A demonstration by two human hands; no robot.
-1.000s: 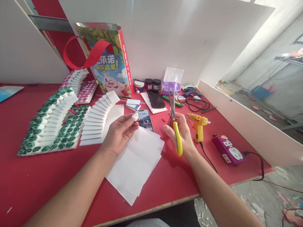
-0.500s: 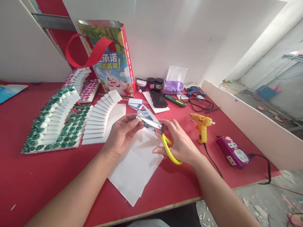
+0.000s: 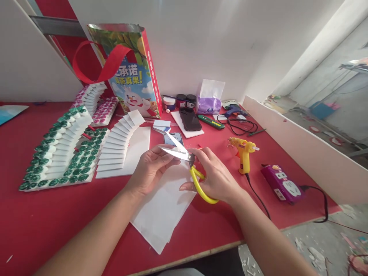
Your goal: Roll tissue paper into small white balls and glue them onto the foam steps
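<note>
My right hand [image 3: 214,174] grips yellow-handled scissors [image 3: 198,184], whose blades are spread apart and point left. Behind the lower blade, the fingers of my left hand [image 3: 151,168] are pinched together on a small white piece [image 3: 177,148], mostly hidden by the blades. White paper sheets [image 3: 161,214] lie on the red table below both hands. Just beyond the blades is a phone with a lit screen [image 3: 173,138]. To the left, a fan of white strips [image 3: 115,147] rests on a white board [image 3: 138,153].
Green-and-white decorated pieces [image 3: 83,165] lie at the left, with a colourful bag [image 3: 132,84] behind. A yellow glue gun [image 3: 244,153] and a purple power strip [image 3: 283,184] are at the right. A black phone [image 3: 189,119] lies at the back.
The scissor blades have opened wider, and the scissors have shifted slightly left with my right hand. The lit phone shows less behind the blades. The whole view has moved a little.
</note>
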